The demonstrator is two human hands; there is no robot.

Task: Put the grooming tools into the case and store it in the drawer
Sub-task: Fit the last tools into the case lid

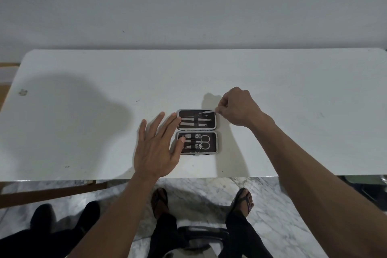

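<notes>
Manicure case (197, 131) is what I have in front of me, though the biggest thing in frame is the white table (83, 111) filling the middle band, with a plain grey wall above it in the upper part of the frame and marbled floor along the bottom. I see the case lying open and flat just right of centre, near the table's front edge, its two dark-lined halves one above the other with a silver rim around each. My left hand (156, 148) sits at centre-left, spread flat and gripping nothing, its fingertips (177, 115) touching the left edge of the upper half and the thumb lying on the left end of the lower half. My right hand (235, 107) is right of centre, curled into a pinch at the upper right corner of the case, closed on the end of a thin metal tool (206, 112) that runs slantwise into the upper half. Below it in that half I count slim steel implements held under a strap. In the lower half the scissors (204, 142) show two round handle loops, beside what look like nail clippers (197, 141), too small to be sure.
</notes>
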